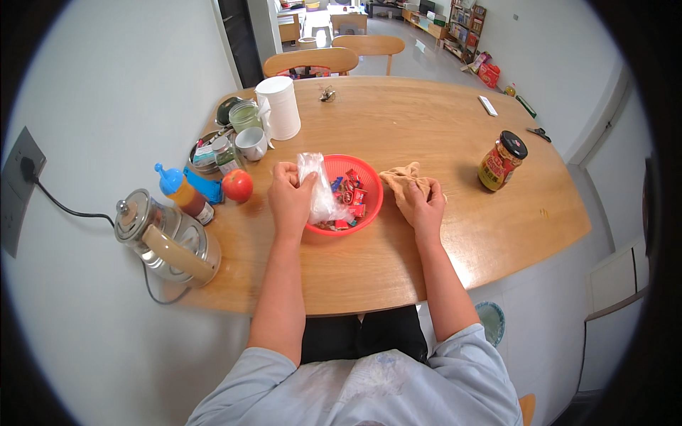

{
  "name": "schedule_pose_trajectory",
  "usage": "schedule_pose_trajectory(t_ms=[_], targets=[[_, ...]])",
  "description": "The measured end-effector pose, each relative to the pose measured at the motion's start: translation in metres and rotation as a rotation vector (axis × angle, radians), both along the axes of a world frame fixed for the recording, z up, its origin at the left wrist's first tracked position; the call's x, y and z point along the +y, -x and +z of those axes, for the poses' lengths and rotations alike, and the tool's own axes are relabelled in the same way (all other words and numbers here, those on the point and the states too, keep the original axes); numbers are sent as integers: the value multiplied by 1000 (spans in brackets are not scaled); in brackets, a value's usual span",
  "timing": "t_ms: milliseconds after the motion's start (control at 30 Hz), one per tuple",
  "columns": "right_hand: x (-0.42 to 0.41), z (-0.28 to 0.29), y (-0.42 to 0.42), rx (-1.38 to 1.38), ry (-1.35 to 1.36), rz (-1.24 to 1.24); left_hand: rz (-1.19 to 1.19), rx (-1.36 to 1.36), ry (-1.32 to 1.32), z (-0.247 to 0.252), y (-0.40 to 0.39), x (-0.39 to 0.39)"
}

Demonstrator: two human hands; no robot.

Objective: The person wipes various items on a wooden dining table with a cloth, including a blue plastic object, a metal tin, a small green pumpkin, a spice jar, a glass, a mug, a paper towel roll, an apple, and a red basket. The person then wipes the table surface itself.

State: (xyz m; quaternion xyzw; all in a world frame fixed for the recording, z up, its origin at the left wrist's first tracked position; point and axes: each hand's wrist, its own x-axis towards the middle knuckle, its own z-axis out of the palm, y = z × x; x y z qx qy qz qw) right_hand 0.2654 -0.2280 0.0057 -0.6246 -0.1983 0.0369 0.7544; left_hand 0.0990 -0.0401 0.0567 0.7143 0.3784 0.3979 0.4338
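Note:
My left hand (290, 194) grips a clear plastic bag (319, 197) between thumb and fingers, over the left side of a red plastic basket (379, 199). The bag's lower end covers part of the wrapped candies (354, 194) inside the basket. To the right of the basket, my right hand (425, 205) has hold of a crumpled tan cloth (402, 178) at the tabletop. The cloth's left end comes close to the basket's rim.
On the left stand a glass electric kettle (176, 239), a blue-capped bottle (186, 194), a red apple (237, 185), a white mug (251, 144) and a paper roll (279, 109). A black-lidded jar (501, 162) and scissors (541, 134) are on the right of the wooden table (373, 282).

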Motion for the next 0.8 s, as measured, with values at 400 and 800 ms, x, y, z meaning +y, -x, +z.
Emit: schedule_pose_trajectory(t_ms=[400, 800], targets=[[7, -13, 2, -862, 571, -42, -238, 291, 177, -59, -2, 57], [7, 21, 44, -10, -193, 376, -112, 120, 41, -48, -11, 34]])
